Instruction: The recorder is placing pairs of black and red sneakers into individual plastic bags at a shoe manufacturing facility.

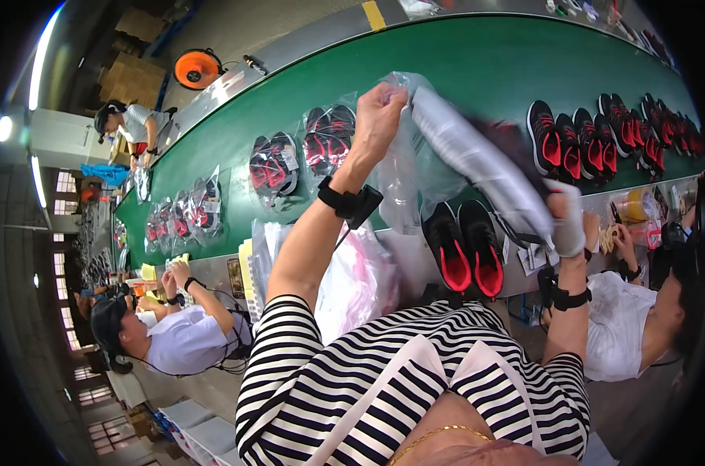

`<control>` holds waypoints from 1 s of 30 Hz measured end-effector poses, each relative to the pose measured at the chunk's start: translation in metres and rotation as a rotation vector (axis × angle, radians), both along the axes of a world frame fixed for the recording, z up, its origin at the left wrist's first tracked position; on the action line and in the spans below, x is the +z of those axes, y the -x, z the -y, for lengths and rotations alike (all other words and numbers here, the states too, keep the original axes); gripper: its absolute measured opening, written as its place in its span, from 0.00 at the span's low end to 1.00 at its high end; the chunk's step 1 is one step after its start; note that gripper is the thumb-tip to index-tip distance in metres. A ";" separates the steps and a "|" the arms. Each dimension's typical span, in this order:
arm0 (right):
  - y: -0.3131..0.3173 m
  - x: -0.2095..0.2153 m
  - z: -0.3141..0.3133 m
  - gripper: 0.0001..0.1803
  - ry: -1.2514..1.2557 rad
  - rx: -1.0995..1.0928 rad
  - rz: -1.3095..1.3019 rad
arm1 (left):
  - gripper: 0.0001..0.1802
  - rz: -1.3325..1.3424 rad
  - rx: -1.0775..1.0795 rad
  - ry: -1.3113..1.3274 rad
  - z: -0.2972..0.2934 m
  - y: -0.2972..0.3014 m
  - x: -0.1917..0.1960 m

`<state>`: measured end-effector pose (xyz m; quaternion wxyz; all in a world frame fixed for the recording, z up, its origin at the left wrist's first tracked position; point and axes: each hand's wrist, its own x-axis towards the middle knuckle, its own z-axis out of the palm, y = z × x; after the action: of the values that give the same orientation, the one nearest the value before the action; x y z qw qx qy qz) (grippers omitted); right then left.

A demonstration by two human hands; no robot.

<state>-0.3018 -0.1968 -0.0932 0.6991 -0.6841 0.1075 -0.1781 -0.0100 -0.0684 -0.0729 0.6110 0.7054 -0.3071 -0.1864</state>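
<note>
My left hand point(382, 116), bare and closed, pinches the upper edge of a clear plastic bag point(399, 175) over the green belt point(290, 101). Part of the bag stretches in a pale grey streak, smeared by motion, down to my right hand point(567, 223). That hand, partly covered by a white glove, is blurred and looks closed at the streak's lower end. Between my arms, a pair of black shoes with red linings point(469, 252) stands at the table's near edge. Behind the bag, a dark red shape point(504, 140) is too blurred to name.
Black-and-red shoes point(593, 144) line the belt at right. Bagged pairs point(275, 167) lie at left. A heap of clear plastic bags point(360, 283) sits beside my left forearm. People work on both sides: one at left point(189, 326), one at right point(620, 318), another across the belt point(131, 128).
</note>
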 end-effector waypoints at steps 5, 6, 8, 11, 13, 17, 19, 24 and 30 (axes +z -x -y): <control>-0.035 -0.006 -0.041 0.27 0.974 -0.158 -0.435 | 0.04 0.495 -0.385 -0.046 0.002 0.095 -0.032; -0.040 0.005 -0.044 0.27 0.993 -0.115 -0.417 | 0.04 0.618 -0.509 -0.103 0.000 0.114 -0.029; -0.046 0.022 -0.047 0.24 1.321 0.021 -0.480 | 0.03 0.488 -0.394 -0.068 0.009 0.110 -0.022; -0.056 0.054 -0.070 0.25 1.603 0.264 -0.419 | 0.10 0.367 -0.114 0.146 0.045 0.058 0.009; -0.061 0.073 -0.080 0.25 1.607 0.319 -0.325 | 0.11 0.644 -0.169 -0.001 0.065 0.040 0.027; -0.066 0.087 -0.072 0.24 1.678 0.574 -0.105 | 0.08 0.702 -0.648 0.047 0.081 0.070 0.040; -0.057 0.072 -0.053 0.24 1.652 0.558 -0.054 | 0.05 0.825 -0.815 0.050 0.063 0.110 0.048; -0.062 0.008 -0.040 0.25 1.526 0.254 -0.084 | 0.04 1.020 -0.742 -0.184 0.017 0.099 0.029; -0.086 -0.022 -0.035 0.16 1.223 0.023 -0.665 | 0.05 0.602 -0.552 -0.229 -0.017 0.104 -0.021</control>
<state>-0.2157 -0.1615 -0.1153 0.1202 -0.9744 0.1889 0.0196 -0.1142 -0.0509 -0.0943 0.3389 0.6829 -0.6266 -0.1617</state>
